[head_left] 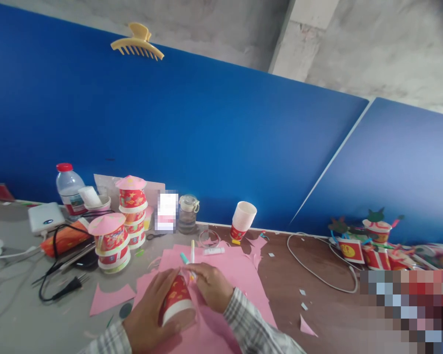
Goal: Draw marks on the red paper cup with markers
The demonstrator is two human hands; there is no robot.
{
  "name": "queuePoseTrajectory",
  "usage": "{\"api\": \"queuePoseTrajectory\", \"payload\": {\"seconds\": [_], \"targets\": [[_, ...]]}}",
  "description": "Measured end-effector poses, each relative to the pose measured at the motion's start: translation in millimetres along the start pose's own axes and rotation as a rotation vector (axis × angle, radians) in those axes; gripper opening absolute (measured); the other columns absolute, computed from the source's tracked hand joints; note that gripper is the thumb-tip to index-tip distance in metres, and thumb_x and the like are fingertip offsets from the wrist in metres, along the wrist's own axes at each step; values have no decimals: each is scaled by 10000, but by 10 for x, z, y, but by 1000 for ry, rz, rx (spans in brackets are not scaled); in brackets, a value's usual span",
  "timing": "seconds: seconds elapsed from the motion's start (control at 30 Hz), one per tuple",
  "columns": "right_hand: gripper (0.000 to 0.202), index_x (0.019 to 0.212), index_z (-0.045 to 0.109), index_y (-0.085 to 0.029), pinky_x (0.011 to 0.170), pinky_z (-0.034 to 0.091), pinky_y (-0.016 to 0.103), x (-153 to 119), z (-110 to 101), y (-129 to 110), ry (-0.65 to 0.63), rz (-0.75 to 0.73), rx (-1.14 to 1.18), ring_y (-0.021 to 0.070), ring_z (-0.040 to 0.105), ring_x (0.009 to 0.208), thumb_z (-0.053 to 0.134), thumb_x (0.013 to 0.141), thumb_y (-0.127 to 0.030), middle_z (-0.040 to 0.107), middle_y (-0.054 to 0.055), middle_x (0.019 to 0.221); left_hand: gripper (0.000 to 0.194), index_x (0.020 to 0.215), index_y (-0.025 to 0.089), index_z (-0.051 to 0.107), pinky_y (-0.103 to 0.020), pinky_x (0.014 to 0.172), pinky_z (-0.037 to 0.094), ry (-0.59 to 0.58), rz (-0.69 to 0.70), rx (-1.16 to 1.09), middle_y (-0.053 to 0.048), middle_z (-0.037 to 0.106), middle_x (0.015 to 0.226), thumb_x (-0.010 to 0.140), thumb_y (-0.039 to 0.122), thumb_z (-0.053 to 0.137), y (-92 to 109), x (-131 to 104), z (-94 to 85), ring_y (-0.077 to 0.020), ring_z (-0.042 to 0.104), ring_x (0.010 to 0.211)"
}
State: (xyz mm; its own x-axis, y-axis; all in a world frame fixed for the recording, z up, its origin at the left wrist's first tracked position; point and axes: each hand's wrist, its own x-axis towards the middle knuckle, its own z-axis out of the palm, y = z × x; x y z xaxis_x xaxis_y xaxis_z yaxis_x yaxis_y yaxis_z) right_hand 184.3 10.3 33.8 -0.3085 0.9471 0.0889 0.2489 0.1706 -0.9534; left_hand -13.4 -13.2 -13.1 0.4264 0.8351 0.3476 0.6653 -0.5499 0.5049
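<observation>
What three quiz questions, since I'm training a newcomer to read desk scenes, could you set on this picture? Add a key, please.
1. Multiple choice. The left hand holds a red paper cup. What lies beneath the cup?
A) a towel
B) pink paper
C) a tray

2. True or false. The plastic bottle has a red cap.

3. Fill in the missing word. A yellow hair clip sits at the top edge of the ____ partition.

Key: 1. B; 2. True; 3. blue.
</observation>
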Motion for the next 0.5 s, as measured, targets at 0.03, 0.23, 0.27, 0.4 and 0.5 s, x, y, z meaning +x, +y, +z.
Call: {"api": "queuePoseTrajectory", "payload": {"seconds": [0.03, 0.23, 0.27, 0.4, 0.5], "targets": [[370, 868, 705, -210, 663, 389, 290, 15, -20, 0, -29, 81, 203, 196, 551, 656, 484, 605, -71, 668, 21, 711, 889, 1257, 321, 126, -420, 910, 375, -15, 3, -5, -23, 343, 1292, 562, 605, 602, 14, 0, -16, -266, 298, 1163], [319, 852, 652, -138, 441, 385, 221, 70, -127, 23, -125, 235, 686, 124, 474, 389, 463, 595, -158, 582, -11, 487, 824, 1255, 313, 142, -401, 923, 360, -99, 29, -64, -27, 145, 1370, 611, 599, 570, 112, 27, -128, -284, 231, 1188], [325, 863, 643, -130, 442, 396, 228, 71, -137, 28, -147, 242, 733, 130, 490, 395, 466, 592, -165, 601, 7, 512, 823, 1254, 315, 144, -410, 916, 365, -100, 31, -72, -28, 103, 1378, 611, 597, 573, 127, 32, -142, -297, 228, 1187], [318, 868, 638, -114, 457, 414, 231, 51, -126, 48, -233, 251, 870, 130, 510, 412, 524, 575, -164, 625, 32, 558, 801, 1247, 333, 155, -428, 901, 378, -108, 72, -122, -11, -37, 1386, 619, 573, 590, 172, 51, -173, -326, 250, 1173], [286, 854, 633, -133, 456, 389, 194, 15, -84, 44, -264, 248, 927, 104, 495, 422, 621, 568, -131, 618, 7, 557, 769, 1242, 329, 173, -392, 904, 384, -135, 82, -149, 0, -136, 1374, 636, 562, 585, 191, 54, -175, -308, 273, 1168]]}}
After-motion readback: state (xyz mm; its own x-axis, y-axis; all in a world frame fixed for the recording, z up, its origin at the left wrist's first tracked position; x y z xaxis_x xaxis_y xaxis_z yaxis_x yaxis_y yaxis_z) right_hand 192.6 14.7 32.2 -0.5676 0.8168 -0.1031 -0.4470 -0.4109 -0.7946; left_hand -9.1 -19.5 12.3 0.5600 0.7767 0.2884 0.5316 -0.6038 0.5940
